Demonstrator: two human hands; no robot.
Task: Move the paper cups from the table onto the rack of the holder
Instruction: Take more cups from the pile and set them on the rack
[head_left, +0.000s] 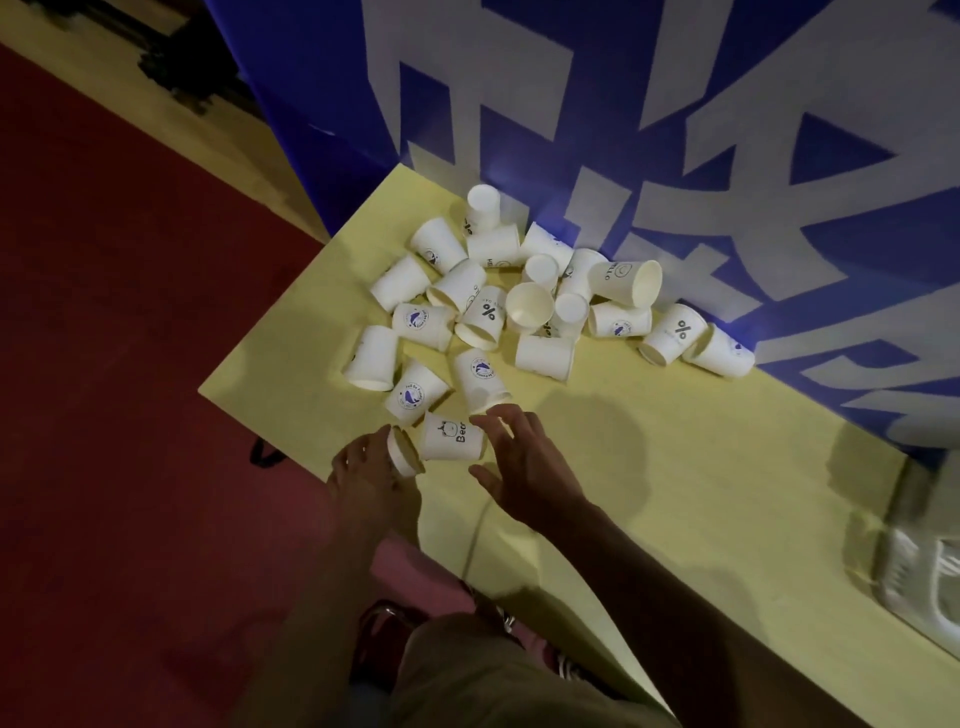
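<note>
White paper cups (519, 306) strewn on yellow table (675, 467), left hand (371, 478) gripping 1 cup (402, 452), right hand (519, 462) spread, empty

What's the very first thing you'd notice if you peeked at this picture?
The big jumble of white paper cups, mostly tipped over, heaped on the yellow table against the blue and white banner. Next, the two hands at the near edge of the heap: the left hand holds one cup, and the right hand reaches open beside the bear cup.
</note>
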